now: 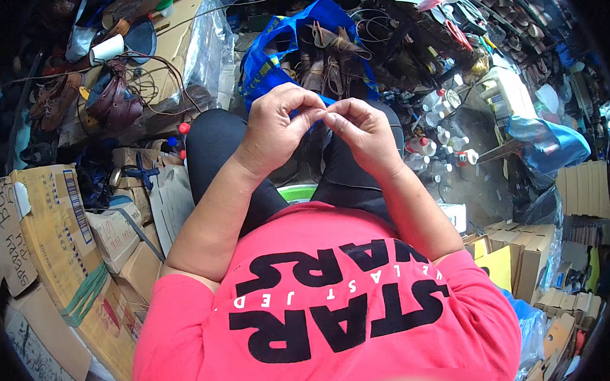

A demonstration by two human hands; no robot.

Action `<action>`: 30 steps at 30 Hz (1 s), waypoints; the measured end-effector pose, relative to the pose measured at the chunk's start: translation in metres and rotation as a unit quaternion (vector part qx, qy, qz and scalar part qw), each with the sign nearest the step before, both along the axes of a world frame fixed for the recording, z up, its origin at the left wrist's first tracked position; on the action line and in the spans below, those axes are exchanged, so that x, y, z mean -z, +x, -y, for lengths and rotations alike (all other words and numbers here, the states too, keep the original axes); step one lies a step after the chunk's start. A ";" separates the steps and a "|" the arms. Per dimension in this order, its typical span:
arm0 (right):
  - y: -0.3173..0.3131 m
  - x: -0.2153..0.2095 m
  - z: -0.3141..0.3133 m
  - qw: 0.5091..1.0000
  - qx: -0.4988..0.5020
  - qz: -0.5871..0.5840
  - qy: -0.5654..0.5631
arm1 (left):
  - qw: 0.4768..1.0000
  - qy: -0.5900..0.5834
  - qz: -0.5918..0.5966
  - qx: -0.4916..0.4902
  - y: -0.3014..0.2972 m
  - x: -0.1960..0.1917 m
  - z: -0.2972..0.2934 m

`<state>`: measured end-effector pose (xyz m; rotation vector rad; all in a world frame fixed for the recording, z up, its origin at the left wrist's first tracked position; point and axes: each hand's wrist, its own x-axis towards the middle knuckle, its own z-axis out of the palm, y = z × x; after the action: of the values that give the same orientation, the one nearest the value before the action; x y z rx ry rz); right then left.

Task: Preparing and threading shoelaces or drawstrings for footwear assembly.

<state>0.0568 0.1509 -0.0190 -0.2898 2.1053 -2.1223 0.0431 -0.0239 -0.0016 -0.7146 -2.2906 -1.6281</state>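
Note:
My left hand (278, 121) and my right hand (364, 129) meet above my knees, fingertips pinched together over something too small to make out. Both forearms come up from my pink shirt (325, 307). Black trousers (214, 143) cover my legs beneath the hands. Just beyond the fingers lies a blue bag (270, 54) holding several brown leather sandals (329, 58).
Stacked cardboard boxes (52, 238) crowd my left side. More small boxes (529, 254) pile up at my right. Several white bottles with red caps (440, 142) stand to the right of my knee. A brown shoe (114, 100) and tangled wires lie at the far left. A green rim (298, 191) shows between my legs.

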 end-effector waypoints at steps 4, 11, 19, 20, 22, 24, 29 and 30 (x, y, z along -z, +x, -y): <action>0.001 -0.002 -0.001 0.999 0.008 -0.022 0.028 | 0.999 -0.041 -0.010 -0.011 0.003 0.002 -0.004; 0.003 0.001 -0.005 0.997 -0.003 -0.050 0.058 | 0.950 0.240 0.201 -0.001 -0.013 0.021 0.008; 0.001 0.002 -0.004 0.998 -0.004 0.026 -0.052 | 0.996 0.064 0.064 0.009 0.000 0.001 0.002; 0.001 0.002 -0.005 0.999 -0.008 0.024 -0.048 | 0.996 0.064 0.064 0.008 0.001 0.001 0.002; 0.001 0.001 -0.005 0.999 -0.011 0.023 -0.045 | 0.996 0.019 0.083 0.031 0.002 0.000 0.002; 0.001 0.002 -0.003 0.999 -0.008 0.007 -0.030 | 0.998 0.011 0.058 0.019 0.002 0.001 0.000; 0.003 0.003 -0.003 0.999 0.000 0.011 -0.033 | 0.999 -0.036 -0.024 -0.010 0.000 0.002 -0.002; 0.003 0.002 -0.003 0.999 0.001 0.020 -0.040 | 0.999 -0.028 -0.027 -0.019 0.001 0.003 -0.003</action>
<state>0.0603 0.1537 -0.0213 -0.2524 2.0032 -2.1986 0.0439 -0.0207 -0.0047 -0.7142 -2.3052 -1.5160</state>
